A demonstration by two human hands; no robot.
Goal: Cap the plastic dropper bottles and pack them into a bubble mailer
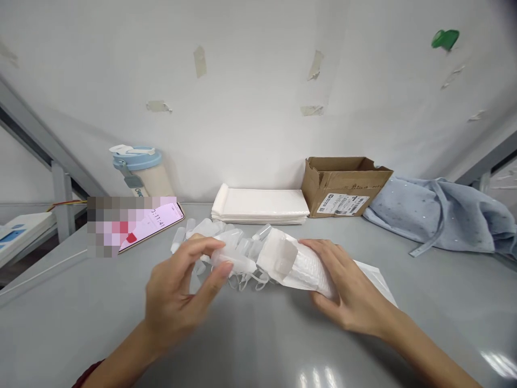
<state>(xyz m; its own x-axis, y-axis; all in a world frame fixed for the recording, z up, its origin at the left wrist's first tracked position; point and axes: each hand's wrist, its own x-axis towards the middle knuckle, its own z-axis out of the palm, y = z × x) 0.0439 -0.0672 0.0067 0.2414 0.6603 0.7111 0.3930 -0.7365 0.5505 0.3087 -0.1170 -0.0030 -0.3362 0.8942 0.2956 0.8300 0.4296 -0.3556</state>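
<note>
My left hand (186, 285) pinches a small translucent plastic bottle (234, 262) between thumb and fingers, its narrow end pointing at a white padded envelope (301, 265). The fingers of my right hand (343, 285) wrap round that envelope, whose open mouth faces left and whose flap is folded back. Behind and below the held bottle lies a pile of similar clear bottles (202, 228) with thin white loops. Another white envelope (375, 277) lies flat on the table, partly behind my right hand.
A stack of white envelopes (264, 205) lies against the wall, beside an open cardboard box (343, 186). Blue-grey cloth (440, 215) is at the right. At the left are a phone (157, 218) and a blue-lidded cup (145, 170). All rest on the grey table (250, 345).
</note>
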